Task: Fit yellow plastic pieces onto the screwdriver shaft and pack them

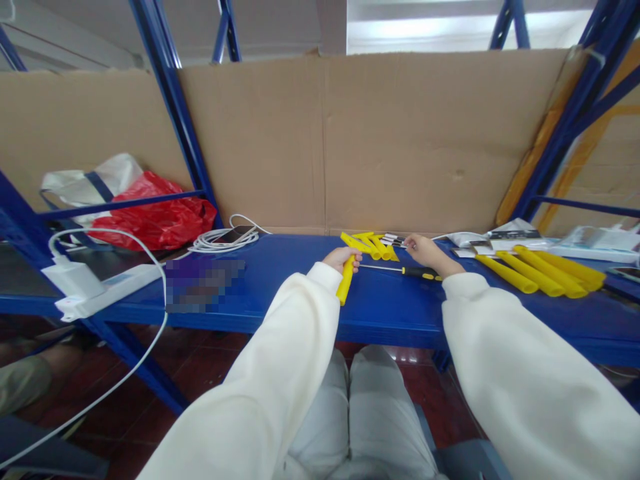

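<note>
My left hand (pixel 342 259) is closed around a yellow tube-shaped piece (pixel 345 285), which slants down toward the table's front edge. To its right, my right hand (pixel 424 249) reaches in with bent fingers, at the small black-and-white pieces (pixel 393 240). Its fingertips look pinched, but what is in them is too small to make out. Several yellow pieces (pixel 381 249) lie between and behind the hands. A screwdriver (pixel 419 273) with a black and yellow handle rests on the blue table (pixel 295 257), its shaft pointing to my left hand.
More yellow tubes (pixel 543 273) lie in a row at the right, near white packets (pixel 515 233). On the left are a coiled white cable (pixel 220 241), a power strip (pixel 113 293) and a red plastic bag (pixel 155 213). Cardboard (pixel 400 140) stands along the back.
</note>
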A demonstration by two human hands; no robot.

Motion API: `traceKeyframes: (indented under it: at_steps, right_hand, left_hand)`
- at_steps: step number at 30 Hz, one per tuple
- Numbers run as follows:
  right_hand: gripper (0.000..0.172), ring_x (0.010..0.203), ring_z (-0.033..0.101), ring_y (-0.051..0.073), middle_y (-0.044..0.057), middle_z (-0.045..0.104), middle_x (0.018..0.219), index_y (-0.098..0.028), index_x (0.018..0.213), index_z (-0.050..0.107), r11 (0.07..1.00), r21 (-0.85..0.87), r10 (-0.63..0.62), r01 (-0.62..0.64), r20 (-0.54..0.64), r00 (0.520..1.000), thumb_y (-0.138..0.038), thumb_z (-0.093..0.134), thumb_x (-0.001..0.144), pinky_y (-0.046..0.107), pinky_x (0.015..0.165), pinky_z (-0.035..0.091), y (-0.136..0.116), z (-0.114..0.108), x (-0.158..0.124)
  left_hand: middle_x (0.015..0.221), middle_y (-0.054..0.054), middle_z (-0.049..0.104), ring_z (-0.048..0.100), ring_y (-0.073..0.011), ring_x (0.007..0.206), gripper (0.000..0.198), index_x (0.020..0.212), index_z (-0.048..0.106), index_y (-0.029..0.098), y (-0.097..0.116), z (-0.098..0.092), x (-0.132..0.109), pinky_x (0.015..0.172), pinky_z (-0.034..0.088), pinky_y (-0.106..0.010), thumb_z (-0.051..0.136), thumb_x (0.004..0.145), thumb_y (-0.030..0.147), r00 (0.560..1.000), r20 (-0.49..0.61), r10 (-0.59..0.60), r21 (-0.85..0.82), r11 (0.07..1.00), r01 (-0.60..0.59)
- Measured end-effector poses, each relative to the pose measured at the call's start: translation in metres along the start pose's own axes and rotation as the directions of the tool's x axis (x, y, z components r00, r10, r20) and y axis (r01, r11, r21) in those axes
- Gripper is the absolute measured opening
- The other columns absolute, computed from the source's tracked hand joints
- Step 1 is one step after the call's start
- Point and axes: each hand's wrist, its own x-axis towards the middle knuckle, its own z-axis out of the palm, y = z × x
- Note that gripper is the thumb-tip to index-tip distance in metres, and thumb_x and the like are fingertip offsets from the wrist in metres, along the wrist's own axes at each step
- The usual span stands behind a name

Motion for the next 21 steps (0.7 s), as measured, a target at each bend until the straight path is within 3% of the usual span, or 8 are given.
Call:
traceKeyframes:
  at_steps: [4,9,13,21]
  right_hand:
    - [0.022,0.078,0.07,0.018,0.01,0.075,0.092,-0.016,0.101,0.065,0.951,0.306,-0.025,0.037,-0.045,0.999,-0.007,0.061,0.081,0.028,0.077,0.056,-0.011,0.006,0.0]
    - [0.026,0.077,0.069,0.017,0.001,0.069,0.078,-0.021,0.096,0.056,0.729,0.68,-0.106,0.085,-0.01,0.994,-0.017,0.073,0.076,0.03,0.077,0.057,-0.032,0.013,-0.004]
    - [0.036,0.074,0.068,0.016,-0.002,0.068,0.076,-0.023,0.095,0.053,0.628,0.775,-0.157,0.066,0.042,0.987,-0.025,0.081,0.072,0.03,0.075,0.057,-0.046,0.015,-0.011]
    - [0.042,0.07,0.065,0.015,-0.005,0.064,0.069,-0.024,0.091,0.051,0.564,0.824,-0.193,0.061,0.06,0.979,-0.024,0.085,0.065,0.032,0.076,0.056,-0.058,0.012,-0.017]
  left_hand:
    - [0.052,0.008,0.041,0.032,-0.0062,0.038,0.019,0.079,0.048,0.019,-0.003,0.001,0.002,0.038,0.026,-0.014,0.044,0.089,0.004,0.999,0.033,-0.031,0.04,0.999,0.029]
    - [0.051,0.008,0.04,0.032,-0.0056,0.037,0.021,0.079,0.048,0.019,-0.002,0.004,0.0,0.038,0.025,-0.014,0.043,0.093,0.005,0.998,0.045,-0.035,0.062,0.998,0.032]
    - [0.051,0.008,0.042,0.035,-0.006,0.037,0.019,0.08,0.05,0.018,-0.001,0.008,-0.004,0.038,0.027,-0.015,0.046,0.092,0.004,0.998,0.063,-0.013,0.102,0.995,0.006]
    - [0.047,0.008,0.043,0.035,-0.0049,0.035,0.025,0.077,0.051,0.018,0.0,0.016,-0.021,0.037,0.029,-0.015,0.046,0.095,0.002,0.994,0.096,0.056,0.192,0.979,-0.074]
